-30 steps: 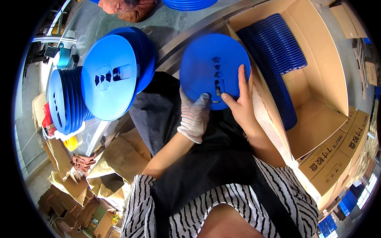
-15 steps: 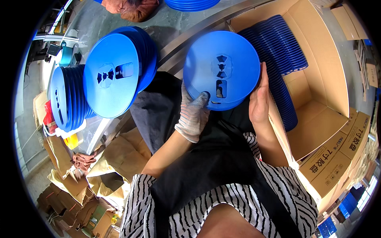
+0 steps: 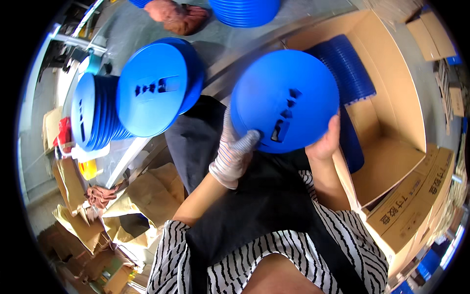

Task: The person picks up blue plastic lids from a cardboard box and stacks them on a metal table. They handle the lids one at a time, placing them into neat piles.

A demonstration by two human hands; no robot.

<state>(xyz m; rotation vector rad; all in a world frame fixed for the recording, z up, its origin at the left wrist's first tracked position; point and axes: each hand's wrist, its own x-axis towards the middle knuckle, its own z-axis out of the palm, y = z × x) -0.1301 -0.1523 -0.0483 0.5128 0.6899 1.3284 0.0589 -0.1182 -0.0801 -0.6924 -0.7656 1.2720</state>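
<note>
In front of me I hold a round blue plastic reel, its face with cut-out slots turned up toward me. My left hand, in a striped knit glove, closes on its lower left edge, the dark thumb tip on the face. My bare right hand grips the lower right rim, with some fingers hidden behind it. Whether more than one reel is in my hands, I cannot tell. To the left, a tilted stack of blue reels leans beside a row of reels on edge.
An open cardboard box at the right contains rows of blue reels. Printed cartons lie beside it. At the far side are another reel stack and a brown cloth. Paper sacks lie lower left.
The reel in my hands has come slightly closer and to the right, turning a little. My right hand has shifted from lying flat along the rim to gripping it. The whole view has shifted slightly.
</note>
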